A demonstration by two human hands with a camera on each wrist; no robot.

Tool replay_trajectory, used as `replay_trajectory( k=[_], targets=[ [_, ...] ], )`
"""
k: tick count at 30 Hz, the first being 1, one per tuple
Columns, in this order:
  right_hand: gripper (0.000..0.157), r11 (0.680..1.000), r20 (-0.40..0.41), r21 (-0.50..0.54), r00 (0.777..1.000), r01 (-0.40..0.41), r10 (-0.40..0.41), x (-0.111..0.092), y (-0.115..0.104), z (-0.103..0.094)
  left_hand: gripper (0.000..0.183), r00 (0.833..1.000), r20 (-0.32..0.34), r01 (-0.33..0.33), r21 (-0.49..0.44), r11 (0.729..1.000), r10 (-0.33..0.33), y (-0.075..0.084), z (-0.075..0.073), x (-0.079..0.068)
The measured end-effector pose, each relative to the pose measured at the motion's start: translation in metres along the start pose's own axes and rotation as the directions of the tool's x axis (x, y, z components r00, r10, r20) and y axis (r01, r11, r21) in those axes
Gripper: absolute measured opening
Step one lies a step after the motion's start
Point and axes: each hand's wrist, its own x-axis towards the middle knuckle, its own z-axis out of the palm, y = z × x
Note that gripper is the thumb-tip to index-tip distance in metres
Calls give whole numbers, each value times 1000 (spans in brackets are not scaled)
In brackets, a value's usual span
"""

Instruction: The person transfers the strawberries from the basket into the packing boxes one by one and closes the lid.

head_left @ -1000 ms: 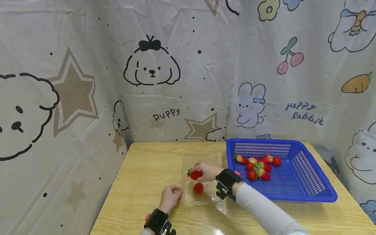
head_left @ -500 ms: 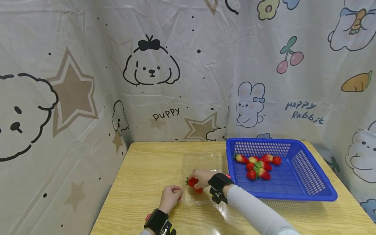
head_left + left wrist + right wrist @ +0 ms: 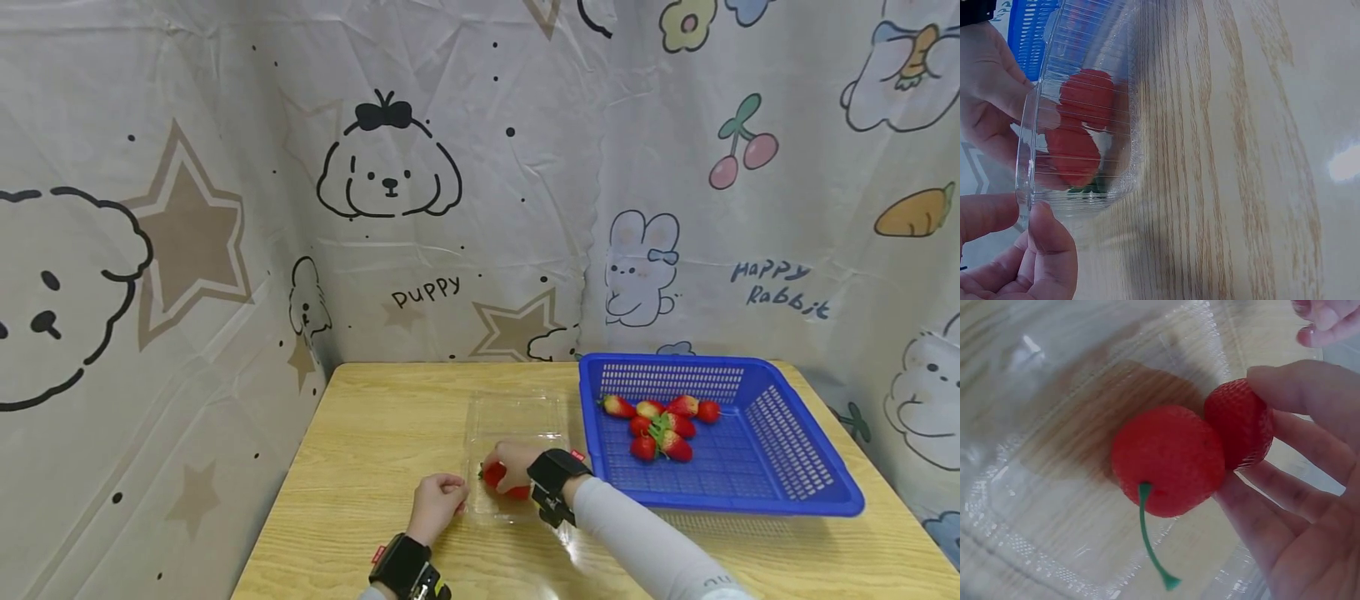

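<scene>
A clear plastic box [image 3: 1026, 147] stands on the table, and my left hand [image 3: 437, 507] pinches its left rim between thumb and fingers. Inside the box, my right hand [image 3: 516, 463] holds a red strawberry [image 3: 1238, 424] with thumb and fingers on either side. Its green leaves [image 3: 1090, 186] point left in the head view. Right against the strawberry lies a round red fruit [image 3: 1169, 459] with a thin green stem [image 3: 1149, 540], like a cherry. The right hand partly covers both fruits in the head view.
A blue plastic basket [image 3: 795, 500] stands to the right of the box with several strawberries [image 3: 678, 427] toward its left side. The wooden table [image 3: 390, 417] ends at a patterned curtain [image 3: 450, 167] behind and at the left.
My right hand has brought the strawberry nearer to me, down beside the round fruit in the box. My left hand stays at the rim.
</scene>
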Motion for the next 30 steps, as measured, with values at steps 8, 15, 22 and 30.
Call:
replay_trajectory(
  k=[8, 15, 22, 30],
  targets=[
    [39, 997, -29, 44, 997, -68, 70, -2, 2, 8, 15, 1000, -1, -9, -1, 1000, 9, -1, 1, 1],
    [42, 993, -42, 94, 997, -68, 72, -1, 4, 10, 14, 1000, -2, -9, 1, 1000, 9, -1, 1, 1],
    [41, 997, 5, 58, 999, -44, 44, -6, -2, -7, 14, 1000, 5, -20, -12, 1000, 20, -1, 0, 1],
    [47, 981, 154, 82, 975, -177, 163, -22, -10, -57, 15, 1000, 7, -1, 2, 1000, 1, -1, 0, 2]
  ],
)
